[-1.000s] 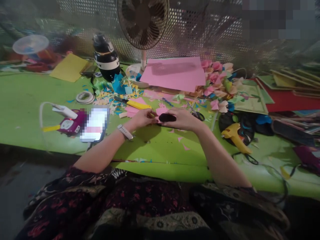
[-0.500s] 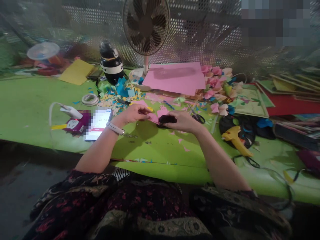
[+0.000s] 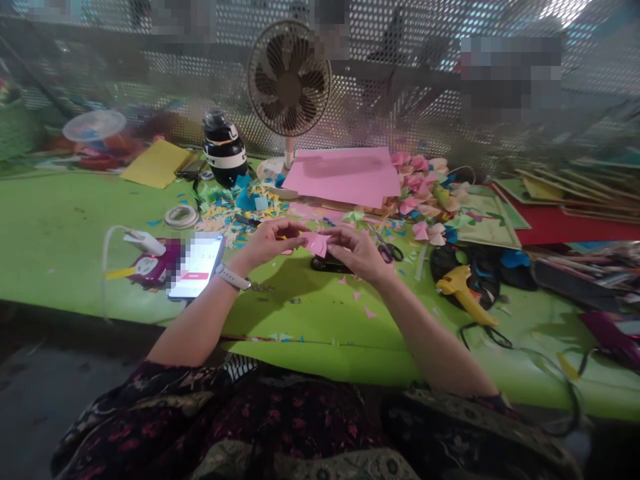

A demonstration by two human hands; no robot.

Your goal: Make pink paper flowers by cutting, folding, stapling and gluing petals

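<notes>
A small piece of pink paper is held up between my two hands above the green table. My left hand pinches its left edge between thumb and fingers. On the other side my right hand grips the paper's right edge, fingertips at the top and thumb below. Just beneath my right hand lies a black stapler, partly covered by the hand. Scissors with dark handles rest to the right of it.
Large pink sheets and a heap of paper flowers lie behind my hands, near a fan and a black bottle. A lit phone is at left; a yellow glue gun with a cord is at right.
My right hand has let go of the black stapler, which now lies on the table, and has taken the pink paper's right edge. The view has tilted up slightly.
</notes>
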